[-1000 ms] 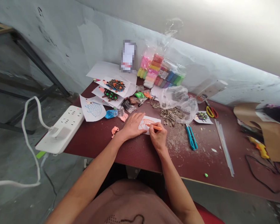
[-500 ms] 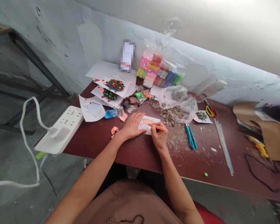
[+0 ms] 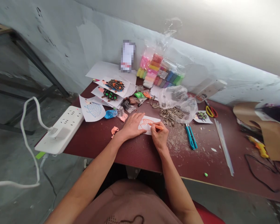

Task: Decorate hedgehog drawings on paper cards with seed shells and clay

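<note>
My left hand (image 3: 133, 126) lies flat with its fingers over the left part of a small white paper card (image 3: 149, 132). On the card is an orange drawing (image 3: 145, 122) filled with small marks, partly hidden by that hand. An orange marker pen (image 3: 158, 127) is pinched in my right hand (image 3: 160, 136), its tip touching the drawing. Just behind the card lies a pile of striped sunflower seeds (image 3: 169, 115). Lumps of pink clay (image 3: 114, 130) sit left of my left wrist.
Finished hedgehog pictures (image 3: 114, 85) and a blue drawing (image 3: 93, 109) lie at left, by a white power strip (image 3: 67, 124). Clay packs (image 3: 162, 73) lean on the wall. To the right are a teal cutter (image 3: 190, 137), scissors (image 3: 211, 111), glue sticks (image 3: 225, 149) and a yellow glue gun (image 3: 260, 147).
The marker pen has shifted very slightly to the left with my right hand, still on the drawing. My left hand stays in place on the card.
</note>
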### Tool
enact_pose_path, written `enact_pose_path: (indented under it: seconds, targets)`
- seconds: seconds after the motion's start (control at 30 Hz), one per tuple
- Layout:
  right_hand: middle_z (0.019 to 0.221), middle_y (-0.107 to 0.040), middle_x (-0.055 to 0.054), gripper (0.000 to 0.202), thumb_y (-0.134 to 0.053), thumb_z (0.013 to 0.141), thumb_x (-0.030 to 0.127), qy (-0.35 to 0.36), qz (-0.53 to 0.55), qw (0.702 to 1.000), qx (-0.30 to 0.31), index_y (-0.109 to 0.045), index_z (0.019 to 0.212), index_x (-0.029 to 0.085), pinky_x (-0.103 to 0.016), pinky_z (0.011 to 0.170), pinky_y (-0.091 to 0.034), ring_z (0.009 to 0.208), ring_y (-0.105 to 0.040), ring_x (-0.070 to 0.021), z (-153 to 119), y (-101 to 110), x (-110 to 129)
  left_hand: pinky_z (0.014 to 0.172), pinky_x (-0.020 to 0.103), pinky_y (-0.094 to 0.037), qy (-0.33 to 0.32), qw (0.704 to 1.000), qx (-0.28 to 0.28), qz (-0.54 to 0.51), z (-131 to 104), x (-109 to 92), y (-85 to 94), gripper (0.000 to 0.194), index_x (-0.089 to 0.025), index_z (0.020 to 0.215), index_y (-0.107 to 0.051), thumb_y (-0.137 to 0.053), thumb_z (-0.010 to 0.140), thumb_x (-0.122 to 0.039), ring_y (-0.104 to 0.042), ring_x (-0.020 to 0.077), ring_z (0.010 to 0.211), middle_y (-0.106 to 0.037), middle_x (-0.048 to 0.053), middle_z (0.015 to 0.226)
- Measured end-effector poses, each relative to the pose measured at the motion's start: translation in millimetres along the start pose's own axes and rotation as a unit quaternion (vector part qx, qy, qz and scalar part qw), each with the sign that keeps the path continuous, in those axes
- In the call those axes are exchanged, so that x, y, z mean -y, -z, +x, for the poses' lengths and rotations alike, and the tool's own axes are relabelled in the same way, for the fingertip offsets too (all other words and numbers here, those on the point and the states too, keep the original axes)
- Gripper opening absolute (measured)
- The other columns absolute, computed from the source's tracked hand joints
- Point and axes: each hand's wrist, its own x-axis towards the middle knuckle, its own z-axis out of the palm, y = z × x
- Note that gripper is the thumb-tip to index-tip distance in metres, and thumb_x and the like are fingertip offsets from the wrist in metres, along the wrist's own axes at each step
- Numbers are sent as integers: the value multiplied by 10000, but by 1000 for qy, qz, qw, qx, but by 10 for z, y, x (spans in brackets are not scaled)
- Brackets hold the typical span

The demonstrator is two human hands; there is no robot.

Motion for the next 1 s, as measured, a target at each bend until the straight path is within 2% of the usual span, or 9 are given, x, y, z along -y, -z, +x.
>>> enact_pose_path:
  seconds: [0.13,0.2,0.4,0.63,0.8,1.0]
  targets:
    - [638,-649,0,207,-538,844,362,2,9,1000,11,-583,700,220,-253,551,-431,517,-528,-129,-9,2,15,1211,500,-349,-3,1000,-4,1,-3,-12,6,805,-168,1512,-432,-746,797,-362,-453,319,1432,-510,156,1536]
    - [644,-653,-3,208,-535,844,361,3,16,1000,8,-589,702,219,-255,552,-430,523,-533,-132,-9,8,24,1220,489,-339,1,1000,1,6,-6,-21,13,819,-138,1518,-425,-750,800,-363,-441,322,1441,-495,171,1548]
    - [597,-615,10,195,-531,830,365,-3,1,999,-53,-559,694,229,-269,565,-414,538,-543,-151,20,74,31,1225,485,-331,6,1000,9,15,-19,-41,28,844,-87,1524,-409,-759,806,-361,-422,329,1454,-473,197,1562]
    - [626,-632,2,200,-526,836,364,-2,-8,998,-58,-553,688,232,-279,583,-405,561,-539,-154,21,120,17,1198,499,-363,-18,999,-19,17,-40,-29,15,759,-157,1494,-453,-747,829,-376,-475,314,1404,-537,155,1506]
    - [631,-639,0,195,-532,833,373,-7,7,998,-55,-557,698,233,-281,575,-413,557,-553,-157,20,108,12,1188,511,-375,-52,998,3,32,-57,-40,47,793,-179,1441,-531,-817,754,-455,-462,338,1395,-534,152,1497]
    - [613,-622,13,196,-530,845,361,2,5,999,-39,-569,703,231,-266,554,-426,534,-540,-144,19,118,29,1182,518,-379,-41,998,-7,41,-68,-64,40,707,-198,1403,-571,-804,781,-440,-472,332,1381,-549,141,1483]
